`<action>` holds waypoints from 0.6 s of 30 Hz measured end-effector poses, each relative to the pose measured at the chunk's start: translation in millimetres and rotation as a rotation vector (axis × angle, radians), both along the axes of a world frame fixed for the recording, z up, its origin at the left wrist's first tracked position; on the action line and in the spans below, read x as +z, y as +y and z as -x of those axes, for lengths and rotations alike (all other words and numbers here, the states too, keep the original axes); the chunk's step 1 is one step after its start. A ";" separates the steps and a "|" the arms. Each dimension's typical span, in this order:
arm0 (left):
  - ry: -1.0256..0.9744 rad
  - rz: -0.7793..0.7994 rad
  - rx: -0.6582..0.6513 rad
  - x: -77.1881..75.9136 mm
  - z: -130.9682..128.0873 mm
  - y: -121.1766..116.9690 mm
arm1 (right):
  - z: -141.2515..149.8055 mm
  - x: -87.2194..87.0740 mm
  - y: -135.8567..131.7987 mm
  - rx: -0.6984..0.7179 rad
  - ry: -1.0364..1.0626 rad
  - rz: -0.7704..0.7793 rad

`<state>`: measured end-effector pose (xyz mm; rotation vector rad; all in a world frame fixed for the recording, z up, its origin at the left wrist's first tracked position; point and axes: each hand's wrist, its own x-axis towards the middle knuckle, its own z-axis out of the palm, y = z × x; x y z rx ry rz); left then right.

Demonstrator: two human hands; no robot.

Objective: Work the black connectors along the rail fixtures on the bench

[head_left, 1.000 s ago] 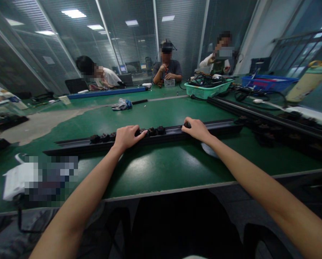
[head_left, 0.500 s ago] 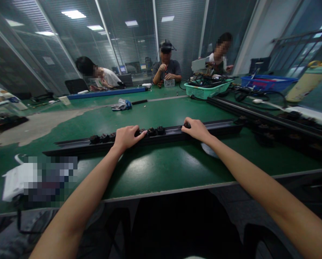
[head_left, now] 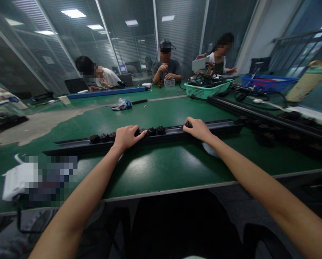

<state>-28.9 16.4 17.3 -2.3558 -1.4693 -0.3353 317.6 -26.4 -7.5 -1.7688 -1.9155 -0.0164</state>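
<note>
A long black channel rail (head_left: 174, 133) lies across the green table in front of me. Several small black block-like parts (head_left: 160, 130) sit in a row inside it. My left hand (head_left: 127, 137) is closed over the rail's left half, thumb pointing right along the row of blocks; its fingertips are hidden behind the far edge. Further right, my right hand (head_left: 196, 128) pinches a single black block (head_left: 188, 125) in the rail, apart from the row. What lies under its palm is hidden.
Another black rail (head_left: 269, 117) with dark parts lies at right. Behind it stand a green basket (head_left: 201, 91) of cables and a blue bin (head_left: 269, 83). A grey glove (head_left: 121, 104) lies ahead, a white device (head_left: 17, 180) near left. Three people sit across the table.
My right hand has shifted slightly right along the rail with the block in its fingers. My left hand stays put. The person at the far right has moved their arms.
</note>
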 end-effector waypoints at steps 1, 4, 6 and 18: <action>0.003 -0.002 0.000 0.1 0.0 -0.1 | 0.1 0.3 -0.3 0.001 0.000 0.002; 0.014 -0.005 0.002 0.2 0.0 -0.2 | 0.8 2.1 -1.1 -0.002 0.003 0.012; 0.017 -0.005 0.004 0.0 0.2 0.0 | 1.0 3.5 -1.4 -0.008 0.005 0.023; -0.017 0.002 -0.014 -0.6 0.7 1.2 | -4.8 3.9 -1.2 -0.020 -0.015 0.032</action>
